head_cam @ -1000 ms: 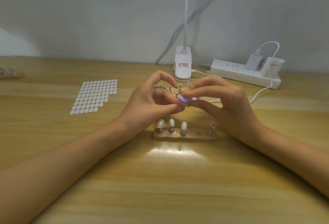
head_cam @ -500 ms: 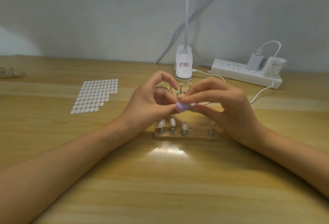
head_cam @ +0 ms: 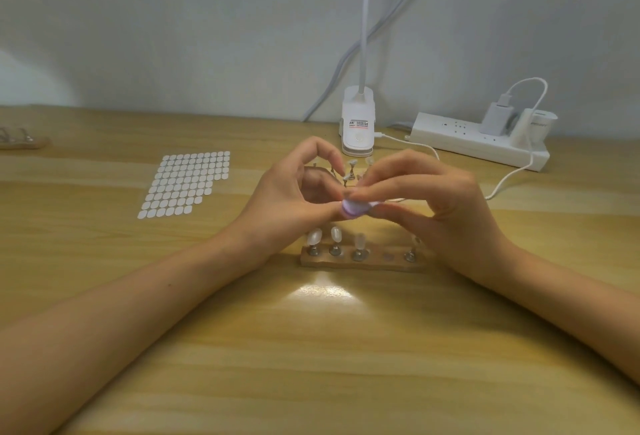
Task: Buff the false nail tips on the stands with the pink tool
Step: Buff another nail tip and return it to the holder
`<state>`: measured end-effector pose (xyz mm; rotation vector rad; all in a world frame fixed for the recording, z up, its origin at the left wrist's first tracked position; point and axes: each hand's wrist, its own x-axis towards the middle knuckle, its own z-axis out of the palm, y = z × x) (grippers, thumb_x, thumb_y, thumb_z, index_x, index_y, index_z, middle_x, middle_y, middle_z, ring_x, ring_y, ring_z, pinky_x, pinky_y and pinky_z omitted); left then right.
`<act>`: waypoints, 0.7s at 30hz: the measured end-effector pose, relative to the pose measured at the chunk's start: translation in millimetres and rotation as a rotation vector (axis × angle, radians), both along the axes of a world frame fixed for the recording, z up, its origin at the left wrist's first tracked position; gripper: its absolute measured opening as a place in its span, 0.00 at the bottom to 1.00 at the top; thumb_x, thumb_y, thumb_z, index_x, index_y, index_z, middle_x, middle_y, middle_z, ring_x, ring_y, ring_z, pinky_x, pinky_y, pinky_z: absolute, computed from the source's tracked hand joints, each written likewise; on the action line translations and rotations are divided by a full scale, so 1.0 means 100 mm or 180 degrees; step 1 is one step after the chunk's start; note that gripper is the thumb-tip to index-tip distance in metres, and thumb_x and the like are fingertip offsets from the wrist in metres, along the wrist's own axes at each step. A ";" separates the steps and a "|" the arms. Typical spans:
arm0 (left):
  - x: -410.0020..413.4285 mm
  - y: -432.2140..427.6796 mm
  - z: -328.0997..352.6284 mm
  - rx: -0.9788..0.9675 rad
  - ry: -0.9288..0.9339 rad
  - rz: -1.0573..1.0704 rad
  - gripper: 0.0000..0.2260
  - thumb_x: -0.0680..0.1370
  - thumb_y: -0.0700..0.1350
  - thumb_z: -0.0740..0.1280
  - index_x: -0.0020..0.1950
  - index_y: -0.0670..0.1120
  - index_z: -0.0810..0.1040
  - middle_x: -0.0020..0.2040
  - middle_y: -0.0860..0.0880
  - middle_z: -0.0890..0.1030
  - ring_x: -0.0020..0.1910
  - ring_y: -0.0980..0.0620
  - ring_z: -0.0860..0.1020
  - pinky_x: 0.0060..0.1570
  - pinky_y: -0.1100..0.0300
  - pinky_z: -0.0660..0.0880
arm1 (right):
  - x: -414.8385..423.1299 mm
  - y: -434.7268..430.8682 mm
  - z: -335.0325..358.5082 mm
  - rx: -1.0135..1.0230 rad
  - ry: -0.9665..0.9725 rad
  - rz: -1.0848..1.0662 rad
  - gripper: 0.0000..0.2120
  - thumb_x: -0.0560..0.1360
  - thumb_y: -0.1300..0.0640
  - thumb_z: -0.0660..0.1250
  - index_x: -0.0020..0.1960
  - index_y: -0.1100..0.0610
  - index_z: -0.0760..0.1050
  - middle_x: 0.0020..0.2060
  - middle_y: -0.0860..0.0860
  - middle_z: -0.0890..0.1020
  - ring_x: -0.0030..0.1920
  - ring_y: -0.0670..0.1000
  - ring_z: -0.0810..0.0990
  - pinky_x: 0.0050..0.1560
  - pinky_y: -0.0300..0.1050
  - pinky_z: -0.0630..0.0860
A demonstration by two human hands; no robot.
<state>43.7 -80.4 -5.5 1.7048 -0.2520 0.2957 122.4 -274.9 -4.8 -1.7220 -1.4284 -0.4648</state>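
Two hands are hovering just above the wooden block [head_cam: 363, 263]: the right hand [head_cam: 446, 213] is pinching the pink tool [head_cam: 352, 209], the left hand [head_cam: 287, 199] is curling beside it, and I cannot tell what it holds. I'm worrying a slip topples the nail tips [head_cam: 335, 234] on the block.

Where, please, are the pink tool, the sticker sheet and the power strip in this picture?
pink tool [head_cam: 353, 209], head view, on its rounded near end.
sticker sheet [head_cam: 183, 187], head view, in the middle of the white dots.
power strip [head_cam: 450, 131], head view, on its bare top face.
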 end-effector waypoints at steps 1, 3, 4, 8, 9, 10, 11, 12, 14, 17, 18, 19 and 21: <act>0.00 0.00 0.00 0.0010 -0.0002 -0.0018 0.16 0.70 0.36 0.77 0.50 0.46 0.72 0.38 0.47 0.86 0.42 0.49 0.85 0.45 0.60 0.80 | 0.00 0.00 0.00 0.0007 0.0010 0.0001 0.11 0.73 0.61 0.73 0.56 0.61 0.83 0.48 0.56 0.83 0.51 0.51 0.82 0.52 0.45 0.80; 0.00 0.00 0.00 0.0009 0.0005 -0.0023 0.17 0.70 0.35 0.77 0.50 0.47 0.72 0.39 0.46 0.87 0.44 0.46 0.86 0.48 0.58 0.81 | 0.01 -0.01 0.01 0.0059 0.0104 -0.0155 0.12 0.73 0.61 0.72 0.57 0.60 0.82 0.49 0.55 0.83 0.51 0.50 0.82 0.52 0.49 0.80; 0.00 0.00 0.00 -0.0011 0.0004 -0.0032 0.17 0.70 0.37 0.77 0.50 0.47 0.72 0.39 0.46 0.87 0.44 0.46 0.86 0.48 0.57 0.81 | 0.01 -0.01 0.02 0.0069 0.0116 -0.0177 0.12 0.73 0.61 0.72 0.57 0.59 0.82 0.49 0.55 0.83 0.51 0.49 0.82 0.52 0.49 0.80; 0.00 -0.01 0.02 -0.0081 0.0001 -0.0065 0.18 0.67 0.42 0.77 0.49 0.47 0.71 0.36 0.49 0.86 0.40 0.52 0.85 0.43 0.62 0.79 | -0.01 0.01 0.02 0.0016 -0.0002 -0.0037 0.11 0.74 0.59 0.72 0.57 0.57 0.81 0.49 0.55 0.83 0.51 0.51 0.82 0.53 0.46 0.79; 0.00 0.00 0.02 -0.0078 0.0004 -0.0032 0.18 0.67 0.42 0.77 0.49 0.47 0.71 0.37 0.49 0.86 0.41 0.51 0.85 0.45 0.61 0.80 | 0.00 0.00 0.03 0.0024 0.0030 -0.0149 0.12 0.74 0.59 0.72 0.57 0.57 0.81 0.49 0.55 0.83 0.51 0.51 0.82 0.52 0.49 0.79; 0.00 0.00 0.01 -0.0074 -0.0001 -0.0004 0.18 0.67 0.42 0.77 0.49 0.47 0.71 0.38 0.48 0.86 0.42 0.49 0.86 0.46 0.60 0.80 | 0.01 -0.01 0.03 0.0027 0.0055 -0.0248 0.12 0.74 0.59 0.72 0.57 0.57 0.81 0.49 0.55 0.83 0.51 0.51 0.82 0.52 0.51 0.79; 0.00 0.00 0.01 -0.0073 -0.0009 -0.0005 0.18 0.67 0.41 0.77 0.49 0.47 0.71 0.38 0.47 0.86 0.42 0.49 0.86 0.46 0.59 0.80 | 0.02 -0.01 0.03 0.0023 0.0059 -0.0273 0.12 0.74 0.59 0.72 0.57 0.57 0.81 0.49 0.55 0.83 0.51 0.51 0.82 0.52 0.52 0.79; -0.01 0.00 0.01 -0.0067 -0.0020 -0.0025 0.18 0.68 0.40 0.77 0.49 0.47 0.71 0.38 0.48 0.86 0.41 0.50 0.85 0.45 0.60 0.80 | 0.01 -0.01 0.03 0.0010 0.0040 -0.0211 0.12 0.74 0.59 0.72 0.57 0.57 0.81 0.49 0.55 0.83 0.51 0.51 0.82 0.52 0.51 0.79; -0.01 0.01 0.01 -0.0037 -0.0022 -0.0060 0.18 0.68 0.40 0.78 0.49 0.47 0.71 0.37 0.48 0.85 0.40 0.51 0.85 0.43 0.62 0.79 | 0.00 -0.01 0.02 -0.0017 0.0004 -0.0086 0.11 0.74 0.59 0.72 0.56 0.57 0.81 0.49 0.56 0.83 0.51 0.52 0.82 0.52 0.50 0.79; 0.00 0.01 0.01 -0.0056 -0.0013 0.0010 0.18 0.67 0.42 0.78 0.48 0.47 0.70 0.40 0.45 0.87 0.45 0.45 0.86 0.49 0.55 0.82 | 0.02 -0.01 0.03 0.0022 0.0057 -0.0260 0.12 0.74 0.59 0.71 0.57 0.58 0.82 0.48 0.56 0.83 0.50 0.53 0.82 0.52 0.53 0.79; 0.00 0.01 0.01 -0.0064 -0.0011 0.0014 0.18 0.66 0.42 0.78 0.48 0.47 0.70 0.39 0.45 0.86 0.44 0.46 0.86 0.48 0.55 0.82 | 0.01 -0.01 0.03 0.0025 0.0029 -0.0248 0.11 0.74 0.59 0.72 0.56 0.58 0.82 0.48 0.56 0.83 0.50 0.53 0.82 0.52 0.52 0.79; 0.00 0.01 0.01 -0.0063 -0.0017 0.0000 0.18 0.67 0.42 0.78 0.48 0.47 0.70 0.38 0.46 0.86 0.42 0.49 0.85 0.46 0.58 0.81 | 0.00 0.00 0.02 0.0008 -0.0044 -0.0174 0.11 0.74 0.59 0.72 0.56 0.57 0.82 0.48 0.56 0.83 0.50 0.53 0.82 0.52 0.50 0.79; 0.00 0.00 0.01 -0.0056 -0.0018 -0.0033 0.18 0.67 0.42 0.77 0.48 0.47 0.70 0.37 0.48 0.85 0.39 0.52 0.84 0.43 0.63 0.79 | -0.01 0.00 0.02 -0.0039 -0.0118 -0.0102 0.11 0.74 0.61 0.73 0.56 0.56 0.81 0.47 0.57 0.83 0.50 0.53 0.82 0.52 0.49 0.79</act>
